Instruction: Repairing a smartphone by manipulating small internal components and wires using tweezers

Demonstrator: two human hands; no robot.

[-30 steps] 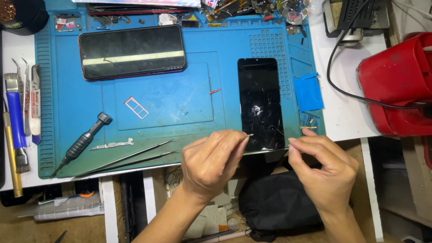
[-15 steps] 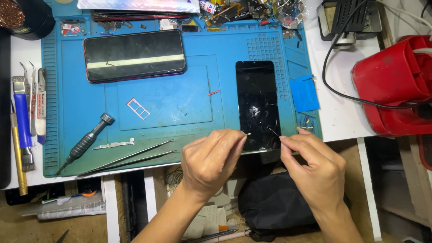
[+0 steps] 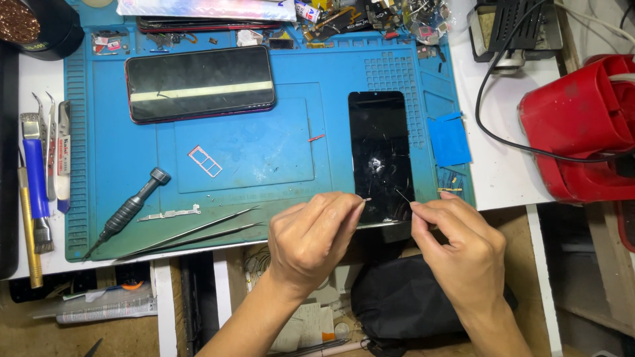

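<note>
- Lying upright near the right edge of the blue silicone repair mat (image 3: 264,218), the black cracked-glass phone screen (image 3: 380,155) showed a starburst fracture low on its face, and its bottom edge hung over the mat's front rim.
- The left hand (image 3: 316,241) was pinched closed on a thin metal sliver (image 3: 366,199) at that bottom edge, thumb and forefinger pressed together.
- The right hand (image 3: 463,248) was pinched likewise on a fine dark wire-like pick (image 3: 402,195), its tip resting over the screen's lower right corner.
- Judging by this, the step in hand was picking small bits off the broken glass near the bottom edge; the next move would have called for a slow, steady pull, since the cracked glass could shed splinters.
- On the mat, left of the screen, lay a pink card tray (image 3: 204,161), a black-handled screwdriver (image 3: 127,212) and long steel tweezers (image 3: 188,235).
- Toward the mat's far left corner rested a second dark phone with a pale stripe (image 3: 200,83), lying sideways.
- Off the mat's right side stood a red plastic case (image 3: 582,129), well apart from the hands.
</note>
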